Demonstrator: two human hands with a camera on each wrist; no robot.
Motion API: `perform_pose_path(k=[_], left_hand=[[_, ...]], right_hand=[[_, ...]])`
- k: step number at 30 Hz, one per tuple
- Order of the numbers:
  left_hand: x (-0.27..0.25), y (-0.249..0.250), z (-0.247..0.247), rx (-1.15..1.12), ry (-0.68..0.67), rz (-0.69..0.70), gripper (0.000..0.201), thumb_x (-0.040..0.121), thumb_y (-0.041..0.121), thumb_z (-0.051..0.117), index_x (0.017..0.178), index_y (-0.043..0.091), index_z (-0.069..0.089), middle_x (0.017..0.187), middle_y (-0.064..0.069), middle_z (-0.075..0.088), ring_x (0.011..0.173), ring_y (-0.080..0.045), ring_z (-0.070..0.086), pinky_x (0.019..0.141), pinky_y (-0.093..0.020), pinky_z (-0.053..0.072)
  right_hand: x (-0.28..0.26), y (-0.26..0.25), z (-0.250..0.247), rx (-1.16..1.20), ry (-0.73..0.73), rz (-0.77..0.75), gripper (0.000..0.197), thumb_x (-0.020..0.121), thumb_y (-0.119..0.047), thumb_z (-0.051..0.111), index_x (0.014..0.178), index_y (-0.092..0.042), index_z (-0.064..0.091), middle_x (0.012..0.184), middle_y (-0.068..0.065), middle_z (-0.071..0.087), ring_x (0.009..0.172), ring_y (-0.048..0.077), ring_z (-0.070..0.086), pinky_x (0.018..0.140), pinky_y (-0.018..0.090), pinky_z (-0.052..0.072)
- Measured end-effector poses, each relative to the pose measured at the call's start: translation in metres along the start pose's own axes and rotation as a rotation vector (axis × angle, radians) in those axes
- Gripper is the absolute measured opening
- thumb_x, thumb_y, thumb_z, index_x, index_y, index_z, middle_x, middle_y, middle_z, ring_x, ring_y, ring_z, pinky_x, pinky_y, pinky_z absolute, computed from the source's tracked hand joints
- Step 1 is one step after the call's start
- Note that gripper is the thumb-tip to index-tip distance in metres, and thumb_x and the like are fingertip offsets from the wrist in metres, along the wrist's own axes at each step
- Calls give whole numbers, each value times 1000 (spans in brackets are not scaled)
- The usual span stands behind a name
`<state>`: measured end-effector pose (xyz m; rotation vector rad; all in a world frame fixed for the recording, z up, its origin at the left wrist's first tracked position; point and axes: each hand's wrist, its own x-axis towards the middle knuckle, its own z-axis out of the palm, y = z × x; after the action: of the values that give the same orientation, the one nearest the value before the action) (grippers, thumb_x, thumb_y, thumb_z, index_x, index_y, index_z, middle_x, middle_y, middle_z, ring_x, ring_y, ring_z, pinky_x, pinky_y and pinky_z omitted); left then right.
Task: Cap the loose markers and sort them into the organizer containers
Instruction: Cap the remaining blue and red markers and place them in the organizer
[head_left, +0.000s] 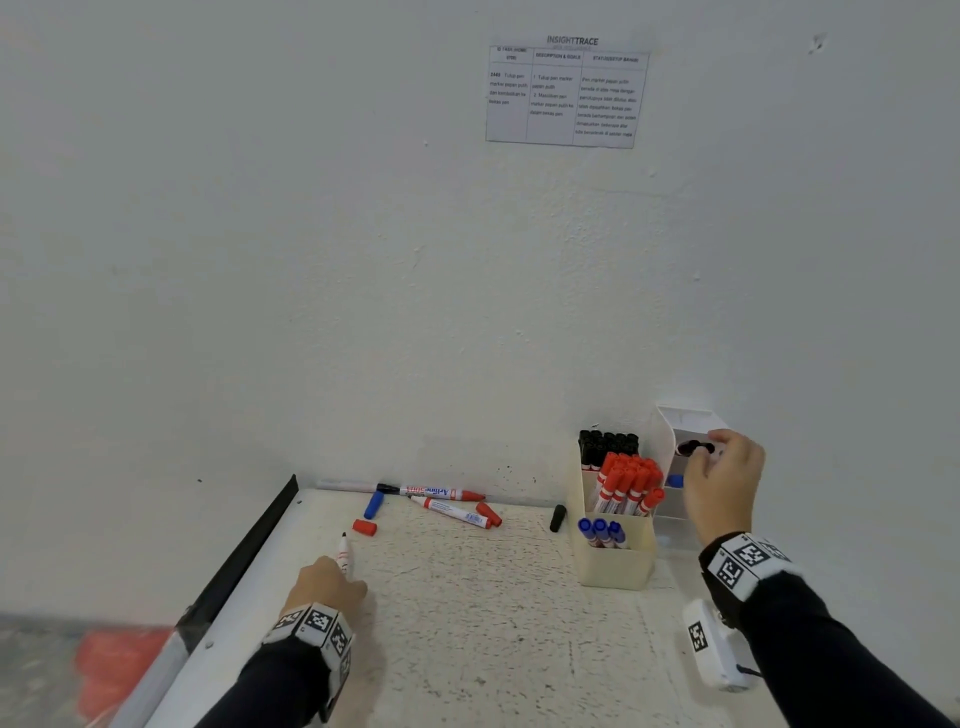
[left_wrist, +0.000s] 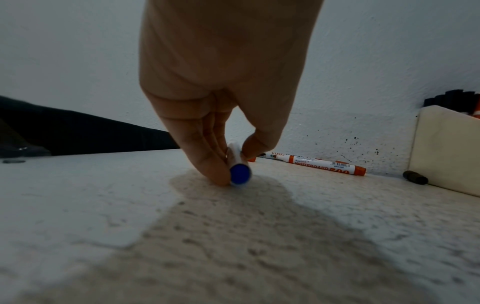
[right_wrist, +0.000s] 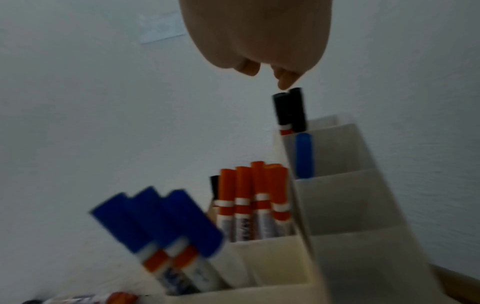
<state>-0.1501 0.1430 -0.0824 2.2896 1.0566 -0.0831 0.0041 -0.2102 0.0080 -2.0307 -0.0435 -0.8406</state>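
My left hand (head_left: 327, 582) pinches an uncapped marker (head_left: 343, 555) low on the table, its dark tip pointing away from me. In the left wrist view its blue butt end (left_wrist: 240, 174) shows between thumb and fingers (left_wrist: 207, 162). My right hand (head_left: 722, 478) hovers over the white tiered organizer (head_left: 680, 415), fingertips (right_wrist: 284, 84) right at the tops of two black markers (right_wrist: 289, 111) standing in it, not wrapped round them. A blue marker (right_wrist: 303, 156) stands one tier lower. Loose on the table lie a blue cap (head_left: 373, 505), two red caps (head_left: 364, 527), a black cap (head_left: 558, 518) and several markers (head_left: 441, 491).
A cream organizer (head_left: 613, 566) left of the white one holds blue markers (head_left: 600, 532), red markers (head_left: 628, 486) and black ones (head_left: 608, 447). The wall runs close behind. A black strip (head_left: 249, 545) edges the table's left side.
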Motion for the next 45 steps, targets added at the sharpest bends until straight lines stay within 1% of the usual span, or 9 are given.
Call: perform_pose_path(k=[5,10,16,21,27,31,37,40,45], left_hand=[[1,-4,-9,-36,14,17,22,87,26,59,90,11,44,82,-2,49,67,-13,51,51,-19,37],[4,-9,-15,-110,11,19,32,87,26,57,112,7,50,94,-6,50,83,-21,62,66,-27,54],[10,-15,-18,-183,-34,43,32,88,23,55,115,8,51,103,-8,54,91,-23,67,80,-36,58],[25,-25,-23,-186,2,57,27,85,21,54,109,9,55,110,-11,60,89,-26,68,78,-38,58],[39,-32,-28,-192,16,71,23,84,20,54,106,11,56,101,-8,59,89,-26,67,79,-38,57],[44,-32,-27,-153,23,82,24,86,21,53,109,13,54,102,-6,58,87,-22,64,78,-32,56],[41,-28,-22,-65,18,113,25,88,23,50,113,20,53,109,-3,60,81,-15,56,69,-24,46],[36,-26,-21,-54,24,138,27,88,21,50,115,23,54,111,-1,62,79,-13,56,67,-22,46],[26,-22,-18,-28,29,206,29,88,21,53,116,25,57,108,0,64,81,-12,57,74,-22,50]], right_hand=[[-22,-50,32,69,29,-262,13,87,6,47,96,2,56,104,16,51,88,18,49,80,18,42],[-63,-89,97,163,-342,-322,15,85,7,52,89,-4,60,89,3,52,67,6,46,64,8,39],[-122,-107,193,-59,-1084,-198,32,95,-25,44,125,-20,54,125,8,55,113,21,51,93,25,37],[-152,-119,250,-249,-1318,-288,43,99,-39,30,139,-29,38,146,6,40,134,25,36,112,33,26],[-165,-119,277,-502,-1381,-339,51,97,-49,16,144,-33,25,150,7,31,135,32,30,111,45,20],[-162,-120,272,-480,-1314,-344,47,97,-40,29,140,-20,37,146,6,38,130,28,38,110,39,27],[-148,-111,255,-226,-1092,-221,13,89,-11,52,101,-14,58,116,9,56,104,21,55,90,24,41],[-138,-106,245,-103,-944,-217,24,88,-1,49,76,-22,47,102,8,58,84,16,50,76,21,40],[-131,-103,217,-86,-1033,-289,18,88,-5,53,95,-21,59,98,-4,60,87,11,52,75,21,38]])
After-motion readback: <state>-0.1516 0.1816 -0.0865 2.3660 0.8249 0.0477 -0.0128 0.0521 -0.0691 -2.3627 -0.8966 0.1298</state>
